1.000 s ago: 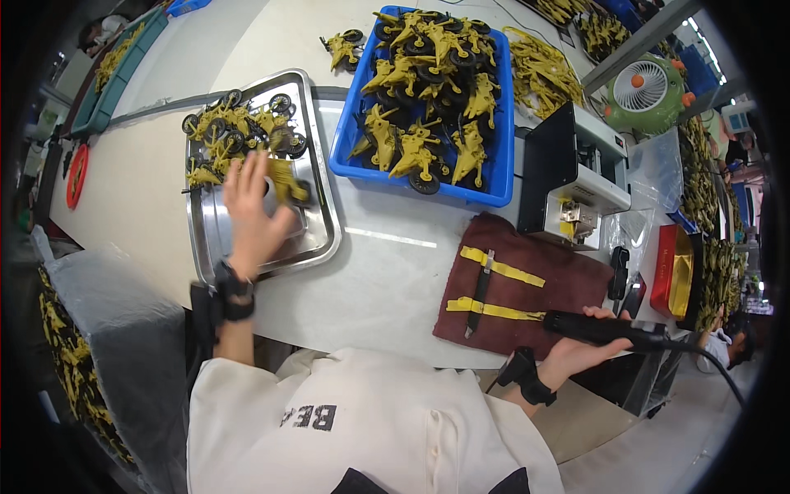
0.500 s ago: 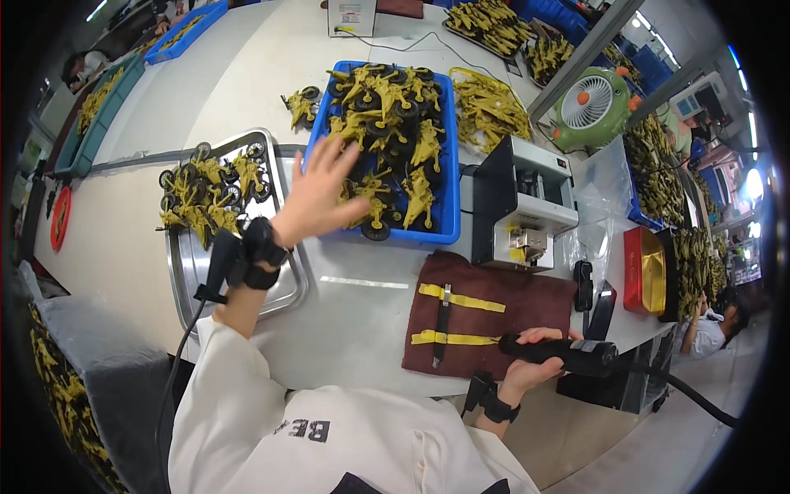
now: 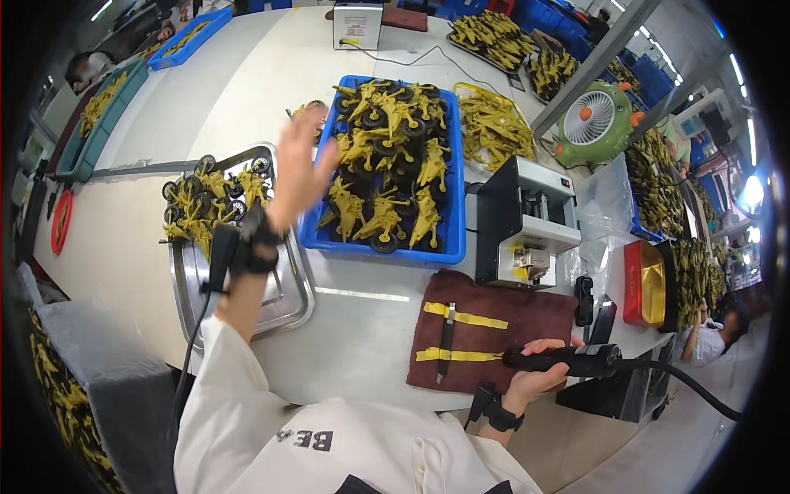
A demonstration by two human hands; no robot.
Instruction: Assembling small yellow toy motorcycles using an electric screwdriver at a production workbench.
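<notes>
My left hand point(image 3: 303, 169) is raised with its fingers apart and nothing in it, at the left edge of a blue bin point(image 3: 383, 252). The bin is full of yellow plastic parts with black wheels point(image 3: 381, 216). Just beyond my fingers lies a loose wheeled part point(image 3: 311, 109), mostly hidden by the hand. My right hand point(image 3: 539, 379) is wrapped round a black electric screwdriver point(image 3: 568, 360) with a thick cable. Its tip points left over a maroon cloth point(image 3: 424, 329), where a black and metal strip fixture point(image 3: 446, 342) lies across two yellow bands.
A steel tray point(image 3: 288, 309) with several wheeled parts stands at the left. Right of the bin are a black-and-white bench machine point(image 3: 535, 222), a pile of yellow parts point(image 3: 491, 119) and a green fan point(image 3: 594, 115). A red-and-gold box point(image 3: 644, 284) sits at the right edge.
My left hand has moved left and away from me, from over the bin to its left edge beside the loose part. My right hand keeps holding the screwdriver. The whole view has shifted slightly.
</notes>
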